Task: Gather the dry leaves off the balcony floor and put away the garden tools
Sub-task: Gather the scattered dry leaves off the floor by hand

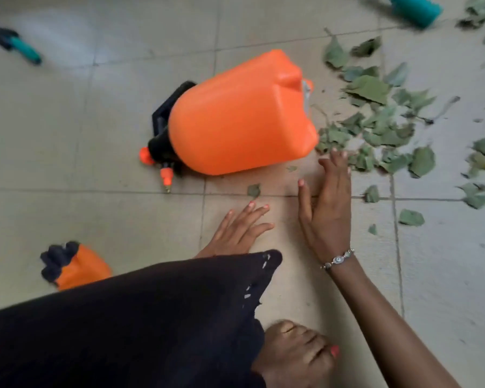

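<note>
Dark cloth point(123, 331) — sprayer point(241, 116) sideways, head lower-left.

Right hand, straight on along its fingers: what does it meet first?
Most likely the dry leaves: the right hand is open, fingertips at the pile's near edge. The orange sprayer lies just left of that line. Hand height is unclear.

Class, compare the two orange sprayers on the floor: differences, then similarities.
The large sprayer looks far bigger than the small sprayer. The large sprayer lies in full view on its side; the small sprayer is partly hidden by dark cloth. The large sprayer's base meets the leaves; the small sprayer has none nearby. Both are orange with black tops.
</note>
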{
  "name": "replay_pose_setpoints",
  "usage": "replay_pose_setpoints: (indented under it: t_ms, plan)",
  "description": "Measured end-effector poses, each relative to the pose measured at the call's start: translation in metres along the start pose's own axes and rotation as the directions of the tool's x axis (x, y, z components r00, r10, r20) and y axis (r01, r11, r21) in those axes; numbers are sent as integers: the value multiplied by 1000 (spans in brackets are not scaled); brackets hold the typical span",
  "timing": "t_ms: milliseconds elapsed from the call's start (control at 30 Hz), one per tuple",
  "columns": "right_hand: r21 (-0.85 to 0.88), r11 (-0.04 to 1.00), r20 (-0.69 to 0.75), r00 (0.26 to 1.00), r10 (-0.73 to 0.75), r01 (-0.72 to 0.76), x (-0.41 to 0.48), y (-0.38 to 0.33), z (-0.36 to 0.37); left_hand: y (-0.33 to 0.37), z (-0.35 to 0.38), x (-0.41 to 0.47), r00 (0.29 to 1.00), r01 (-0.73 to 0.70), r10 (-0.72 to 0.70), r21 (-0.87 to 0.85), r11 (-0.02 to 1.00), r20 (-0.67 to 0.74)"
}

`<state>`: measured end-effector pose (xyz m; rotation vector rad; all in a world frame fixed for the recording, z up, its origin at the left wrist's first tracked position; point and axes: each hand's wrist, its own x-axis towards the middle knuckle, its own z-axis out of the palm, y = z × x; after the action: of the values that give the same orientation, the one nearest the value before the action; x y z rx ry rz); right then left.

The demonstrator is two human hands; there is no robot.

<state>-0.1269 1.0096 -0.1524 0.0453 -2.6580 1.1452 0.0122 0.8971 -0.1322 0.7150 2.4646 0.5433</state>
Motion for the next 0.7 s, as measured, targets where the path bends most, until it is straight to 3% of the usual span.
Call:
replay_pose_setpoints:
  t_ms: [67, 133, 200, 300, 367, 500, 567, 600, 633, 700]
  plan:
    - [26, 999, 51, 998, 38, -39, -12, -13, 8, 40, 33, -11, 996, 3, -5, 16, 1000, 84]
    - [1, 999, 131, 991, 40, -40, -23, -23, 16, 47, 33, -8, 994, -108, 107, 32, 994, 25]
    - [-141, 988, 212, 977, -29, 60, -31, -27, 22, 34, 21, -8, 980, -185, 187, 31, 982, -65]
    - [-288, 947, 297, 953, -55, 144, -32, -29, 27, 29, 24, -10, 972, -218, 214, -35, 975, -96]
    - [-300, 937, 336, 939, -73, 180, -31, -31, 26, 35, 21, -8, 984, -155, 139, -152, 976, -112]
    - [-267, 892, 464, 860, -213, 365, -35, -35, 25, 38, 1, -4, 991, 125, -101, -362, 924, 86]
    - [-247, 864, 533, 806, -258, 440, -34, -35, 25, 44, -27, -6, 999, 47, -40, -299, 953, 29]
    - [-235, 860, 552, 791, -265, 453, -33, -34, 24, 45, -52, -4, 999, 12, -21, -270, 963, -32]
    - [-216, 864, 561, 782, -272, 455, -33, -33, 23, 39, -77, -2, 966, 5, -71, -255, 967, -249]
    - [-132, 890, 547, 781, -301, 436, -31, -32, 21, 2, -108, 0, 741, -61, 79, 50, 997, -667]
